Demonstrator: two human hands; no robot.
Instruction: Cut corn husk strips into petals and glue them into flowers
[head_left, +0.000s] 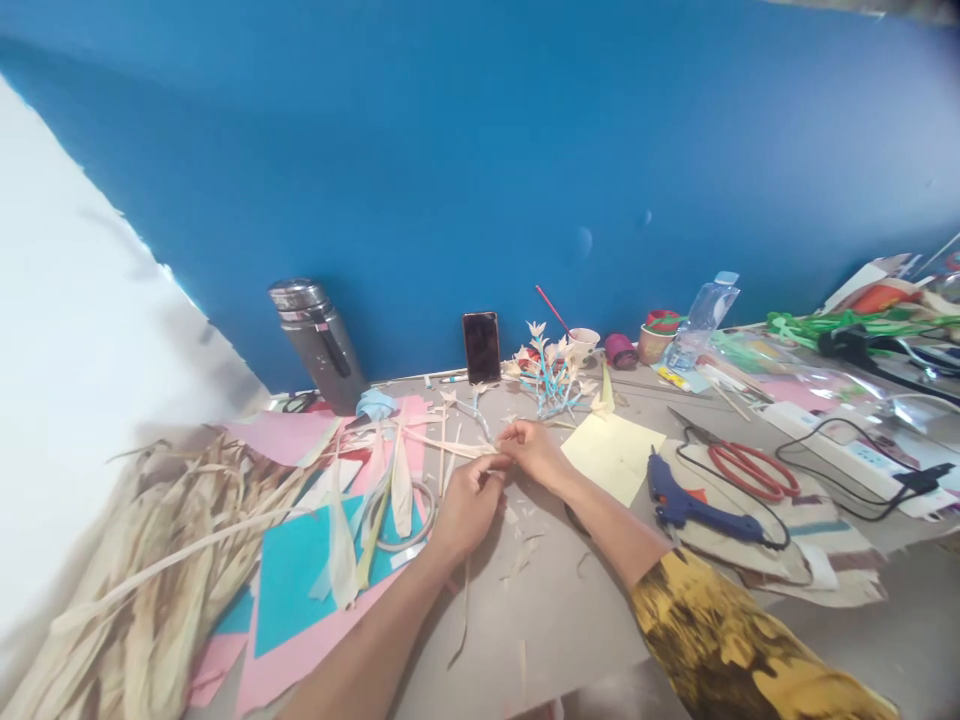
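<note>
My left hand (469,505) and my right hand (534,452) meet above the middle of the table, fingertips pinched close together. Between them is a pale corn husk strip (450,447), its end stretching out to the left; the part inside my fingers is hidden. Just beyond my hands stands a bunch of small husk flowers (551,375) on blue-wrapped stems. Loose husk pieces (401,485) lie to the left of my left hand, near a coil of wire or tape (424,520). Thin husk scraps (525,555) are scattered below my hands.
Dried corn husks (142,570) are heaped at left beside blue paper (300,570). A thermos (319,345) and a phone (481,348) stand against the wall. Yellow paper (611,455), a blue glue gun (697,510), red-handled scissors (750,470) and a power strip (847,455) lie at right.
</note>
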